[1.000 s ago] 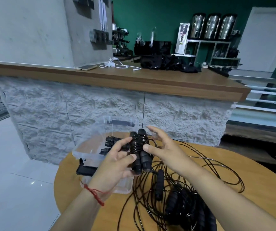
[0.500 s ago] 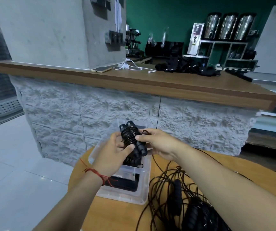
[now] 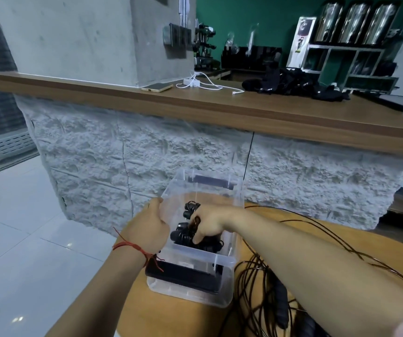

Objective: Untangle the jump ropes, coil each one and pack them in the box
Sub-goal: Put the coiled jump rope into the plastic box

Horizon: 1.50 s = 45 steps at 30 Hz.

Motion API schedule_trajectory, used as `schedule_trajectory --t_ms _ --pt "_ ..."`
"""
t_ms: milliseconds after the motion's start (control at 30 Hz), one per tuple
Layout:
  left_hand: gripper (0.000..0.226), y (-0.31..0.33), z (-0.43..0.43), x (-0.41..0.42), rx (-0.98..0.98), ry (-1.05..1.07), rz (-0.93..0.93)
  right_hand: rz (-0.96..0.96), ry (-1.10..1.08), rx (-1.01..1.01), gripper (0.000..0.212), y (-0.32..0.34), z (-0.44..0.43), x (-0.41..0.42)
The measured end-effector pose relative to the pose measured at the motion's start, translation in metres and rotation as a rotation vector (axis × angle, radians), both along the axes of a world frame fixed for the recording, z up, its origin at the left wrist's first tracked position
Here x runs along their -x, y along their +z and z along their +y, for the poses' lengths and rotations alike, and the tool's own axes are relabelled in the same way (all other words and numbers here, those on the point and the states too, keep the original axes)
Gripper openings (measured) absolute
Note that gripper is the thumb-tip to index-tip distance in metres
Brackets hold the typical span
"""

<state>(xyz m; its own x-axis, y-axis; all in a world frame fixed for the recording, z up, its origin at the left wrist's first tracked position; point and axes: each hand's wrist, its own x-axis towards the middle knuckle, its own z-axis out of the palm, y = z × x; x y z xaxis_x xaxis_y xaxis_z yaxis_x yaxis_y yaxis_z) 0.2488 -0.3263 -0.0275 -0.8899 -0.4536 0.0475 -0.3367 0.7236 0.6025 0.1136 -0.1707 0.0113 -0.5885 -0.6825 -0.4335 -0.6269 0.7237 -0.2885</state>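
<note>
**Coiled rope going into the clear box**

My right hand (image 3: 207, 223) is down inside the clear plastic box (image 3: 229, 261), reaching in over its right wall. My fingers are curled tight around a coiled jump rope (image 3: 185, 235), black handles bundled together with the cord wound round them; the bundle sits low in the box, at or near the bottom (I can't tell whether it is resting there or hanging from my grip). Just beyond my knuckles, toward the far end of the box, lies another black coiled bundle (image 3: 190, 207), already inside.

My left hand (image 3: 150, 227) is outside the box, palm pressed flat against its left wall, fingers reaching up to the rim near the far corner. It holds nothing but the box itself; the fingers are spread loosely along the plastic rather than closed. A red string bracelet (image 3: 132, 246) circles that wrist.

The box stands on the round wooden table (image 3: 183, 319), near its left edge, with a black latch handle (image 3: 183, 276) on the end nearest me and another on the far end.

To the right of the box, under my right forearm, the rest of the jump ropes (image 3: 278, 297) lie in a tangle on the table, thin dark cords looping out wide toward the right with black handles among them. Behind the table runs a rough white stone counter with a wooden top (image 3: 219, 105).
</note>
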Motion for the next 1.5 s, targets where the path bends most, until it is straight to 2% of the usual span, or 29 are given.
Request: schedule_trajectory --t_ms 67,200,233,333,400,467,567,733,867,1000,1067,1133,1200,1267,1400,1500 --pt "0.069 0.001 -0.002 0.0 0.005 -0.01 -0.005 0.021 0.015 -0.082 0.055 -0.015 -0.017 0.004" --pt "0.071 -0.004 -0.005 0.002 0.043 -0.025 0.003 -0.111 -0.041 -0.174 0.052 -0.031 -0.029 0.015" --pt "0.071 -0.006 -0.006 0.003 0.057 -0.032 0.004 -0.095 -0.022 -0.201 0.051 -0.033 -0.03 0.017" --pt "0.076 -0.008 -0.007 0.003 0.069 -0.032 0.009 0.121 0.11 -0.28 0.046 -0.039 -0.029 0.015" --pt "0.078 -0.008 -0.007 0.004 0.079 -0.033 0.009 0.263 0.153 -0.253 0.037 -0.044 -0.03 0.014" --pt "0.078 -0.007 -0.007 0.005 0.087 -0.029 0.006 0.323 0.162 -0.22 0.032 -0.046 -0.031 0.013" --pt "0.076 -0.007 -0.006 0.005 0.093 -0.035 0.008 0.275 0.157 -0.237 0.028 -0.047 -0.03 0.015" --pt "0.069 -0.009 -0.007 0.003 0.084 -0.035 0.007 0.151 0.135 -0.238 0.042 -0.045 -0.027 0.02" --pt "0.074 -0.005 -0.004 0.003 0.074 -0.036 0.013 0.077 0.109 -0.238 0.045 -0.046 -0.027 0.024" --pt "0.068 -0.006 -0.004 0.003 0.082 -0.035 0.013 0.125 0.175 -0.273 0.053 -0.053 -0.031 0.013" --pt "0.067 -0.006 -0.005 0.003 0.085 -0.032 0.02 0.113 0.185 -0.261 0.054 -0.052 -0.032 0.013" --pt "0.067 -0.006 -0.004 0.002 0.079 -0.033 0.022 0.008 0.158 -0.246 0.051 -0.05 -0.032 0.015" --pt "0.066 -0.007 -0.003 0.001 0.075 -0.034 0.022 -0.037 0.156 -0.302 0.045 -0.049 -0.033 0.013" --pt "0.066 -0.006 -0.004 0.001 0.081 -0.031 0.022 0.032 0.174 -0.335 0.037 -0.049 -0.035 0.013" --pt "0.065 -0.006 -0.005 0.006 0.075 -0.025 0.018 0.335 0.193 -0.266 0.011 -0.048 -0.032 0.017" --pt "0.066 -0.007 -0.003 0.007 0.074 -0.013 0.007 0.369 0.202 -0.254 0.009 -0.049 -0.029 0.016"
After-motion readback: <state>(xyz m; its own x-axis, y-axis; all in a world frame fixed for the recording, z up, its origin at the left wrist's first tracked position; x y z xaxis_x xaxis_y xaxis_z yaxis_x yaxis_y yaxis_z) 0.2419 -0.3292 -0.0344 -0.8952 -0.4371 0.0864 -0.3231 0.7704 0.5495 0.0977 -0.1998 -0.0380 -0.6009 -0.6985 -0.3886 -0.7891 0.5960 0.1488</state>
